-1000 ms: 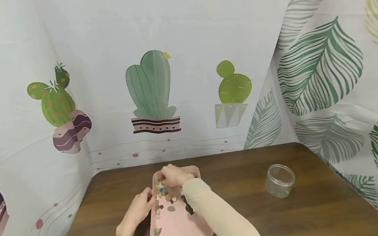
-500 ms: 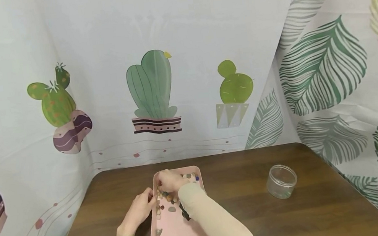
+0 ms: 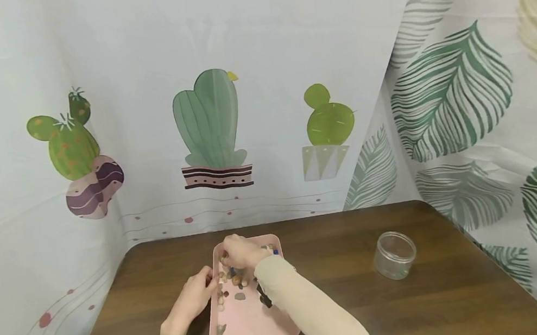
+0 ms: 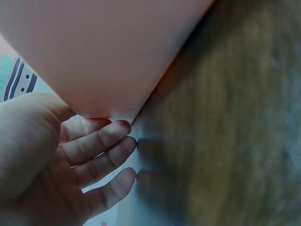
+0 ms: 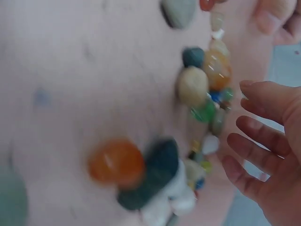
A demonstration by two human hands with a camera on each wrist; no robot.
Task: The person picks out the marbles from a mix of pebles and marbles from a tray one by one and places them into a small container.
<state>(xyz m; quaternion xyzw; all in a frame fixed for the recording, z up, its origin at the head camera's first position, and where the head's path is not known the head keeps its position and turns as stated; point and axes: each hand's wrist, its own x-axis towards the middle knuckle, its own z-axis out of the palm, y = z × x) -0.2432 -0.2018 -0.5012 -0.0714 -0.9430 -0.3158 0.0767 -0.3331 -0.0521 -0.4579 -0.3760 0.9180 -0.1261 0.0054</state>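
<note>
A pink tray (image 3: 256, 332) holds several small stones and glass marbles, mostly along its left side. My left hand (image 3: 195, 294) grips the tray's left wall; in the left wrist view its fingers (image 4: 110, 136) lie against the outside of that wall. My right hand (image 3: 242, 251) reaches over the tray's far left corner. In the right wrist view its fingers (image 5: 258, 136) are loosely spread beside the row of stones, with nothing plainly held. Near them are an orange stone (image 5: 117, 162), a cream stone (image 5: 193, 86) and a green marble (image 5: 204, 112).
A clear round jar (image 3: 394, 255) stands right of the tray on the dark wooden table (image 3: 340, 291), with a little something greenish at its bottom. A flat grey stone (image 3: 240, 296) lies mid-tray. A printed cloth (image 3: 270, 134) hangs behind the table.
My right hand dipped toward the stones at the tray's left side, then moved slightly back toward the far left corner. The left hand keeps its place on the tray. The head view shifted a little.
</note>
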